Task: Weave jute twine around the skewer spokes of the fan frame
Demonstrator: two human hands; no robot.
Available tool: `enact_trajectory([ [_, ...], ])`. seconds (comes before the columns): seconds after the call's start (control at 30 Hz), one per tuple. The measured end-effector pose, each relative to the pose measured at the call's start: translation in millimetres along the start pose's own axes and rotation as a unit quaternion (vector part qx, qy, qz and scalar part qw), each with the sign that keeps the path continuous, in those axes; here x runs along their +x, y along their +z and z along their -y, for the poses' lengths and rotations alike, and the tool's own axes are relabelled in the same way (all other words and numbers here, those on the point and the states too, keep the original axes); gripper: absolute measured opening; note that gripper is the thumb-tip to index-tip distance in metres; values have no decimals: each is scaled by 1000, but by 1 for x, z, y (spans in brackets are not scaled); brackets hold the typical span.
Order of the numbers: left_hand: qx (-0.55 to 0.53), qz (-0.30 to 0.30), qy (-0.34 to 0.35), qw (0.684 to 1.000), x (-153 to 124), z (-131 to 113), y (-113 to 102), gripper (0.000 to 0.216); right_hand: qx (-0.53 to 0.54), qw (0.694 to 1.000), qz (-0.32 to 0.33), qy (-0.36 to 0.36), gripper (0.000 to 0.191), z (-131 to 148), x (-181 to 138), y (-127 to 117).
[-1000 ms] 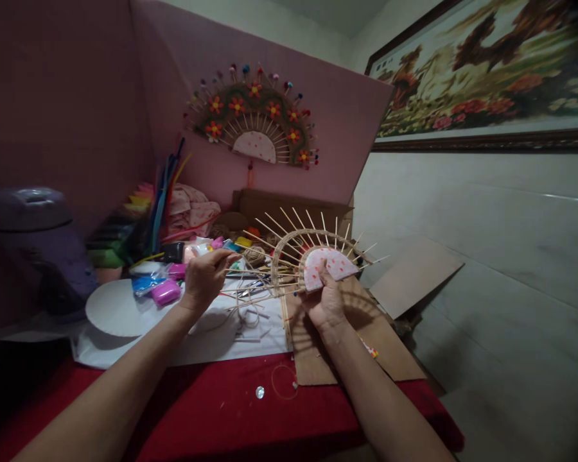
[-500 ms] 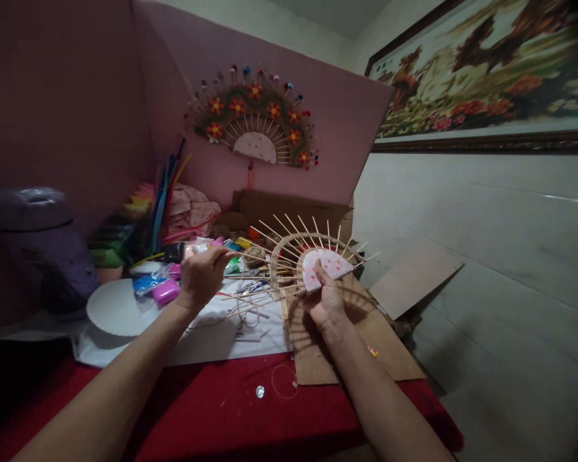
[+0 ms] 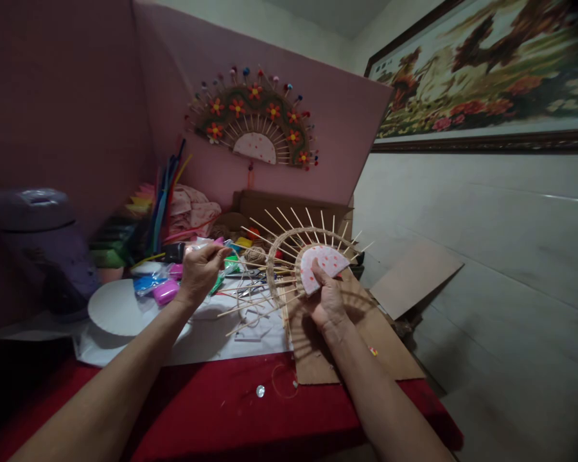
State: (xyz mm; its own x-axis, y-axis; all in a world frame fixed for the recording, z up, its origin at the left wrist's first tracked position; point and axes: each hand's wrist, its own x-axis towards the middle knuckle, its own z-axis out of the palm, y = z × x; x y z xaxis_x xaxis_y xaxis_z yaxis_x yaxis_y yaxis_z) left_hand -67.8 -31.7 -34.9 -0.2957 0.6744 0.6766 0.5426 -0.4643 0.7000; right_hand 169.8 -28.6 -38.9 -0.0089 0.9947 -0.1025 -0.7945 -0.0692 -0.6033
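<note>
Right hand [image 3: 328, 303] around fan base [image 3: 336, 259]

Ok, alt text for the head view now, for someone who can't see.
Right hand holding a half-round stick fan with a dotted panel, left hand pinched beside it, at a cluttered, red-covered table. Behind, a flowered fan hangs on a pink board.

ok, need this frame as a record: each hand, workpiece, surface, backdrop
left hand: fingertips pinched; anything between them too small to tell
right hand: holding the spotted half-round panel, thumb on its front
workpiece: sticks fanning out from the panel, crossed by a woven band, tips bare
surface: red cloth with white sheet and cardboard on it
backdrop: pink board bearing a flower-decorated fan
</note>
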Motion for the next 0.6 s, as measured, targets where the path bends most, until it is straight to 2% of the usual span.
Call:
enact_trajectory([
  [0.17, -82, 70, -75, 991, -9, -6, 10, 23, -13, 999, 35, -9, 29, -6, -5, -1],
  [0.33, -150, 135, -93, 975, -21, -11, 23, 28, -1, 997, 65, 41, 25, -9, -9, -1],
  [0.47, -185, 159, -123, 962, -28, -10, 31, 31, 15, 996, 69, 51, 24, -9, -11, -1],
  [0.6, -174, 175, -138, 959, -32, -7, 34, 28, 20, 992, 96, 79, 27, -8, -13, 0],
])
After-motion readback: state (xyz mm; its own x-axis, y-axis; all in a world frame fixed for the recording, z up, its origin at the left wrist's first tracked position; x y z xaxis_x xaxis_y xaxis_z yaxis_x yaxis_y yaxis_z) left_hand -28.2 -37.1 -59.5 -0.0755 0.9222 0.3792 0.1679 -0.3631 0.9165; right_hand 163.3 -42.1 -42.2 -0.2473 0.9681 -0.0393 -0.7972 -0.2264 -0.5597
